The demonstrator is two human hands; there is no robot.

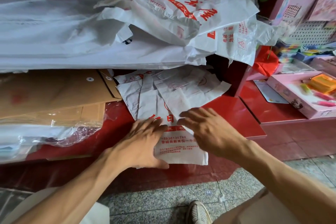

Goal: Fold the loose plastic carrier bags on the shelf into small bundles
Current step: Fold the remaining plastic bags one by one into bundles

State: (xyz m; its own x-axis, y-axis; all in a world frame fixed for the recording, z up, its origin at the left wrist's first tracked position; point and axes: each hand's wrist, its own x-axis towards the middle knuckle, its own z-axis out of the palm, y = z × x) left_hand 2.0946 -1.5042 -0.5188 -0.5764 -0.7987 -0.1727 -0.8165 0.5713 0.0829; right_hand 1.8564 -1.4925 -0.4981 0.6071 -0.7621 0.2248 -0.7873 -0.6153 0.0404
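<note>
Nearest the camera, below the red shelf (227, 112), a shoe (199, 212) stands on speckled stone floor (163, 198). On the shelf's front part lies a white carrier bag with red print (179, 146), spread flat, its lower edge reaching the shelf's front lip. The left hand (143, 143) lies on the bag's left side, fingers stretched out and pressing flat, the thumb along the bag's lower edge. The right hand (209, 129) is on the bag's right side with fingers extended; a fold of the plastic appears to sit under its fingertips, though whether it is pinched cannot be told. Further back on the shelf, beyond the hands, more flattened white bags (174, 87) lie overlapping. To their left on the shelf sit brown string-tie envelopes (54, 92) and a clear plastic wrapper (60, 132). Above the shelf, an upper level carries a loose heap of white printed bags (190, 14). Right of the shelf, a pink boxed toy set (301, 96) rests on a lower red ledge.
</note>
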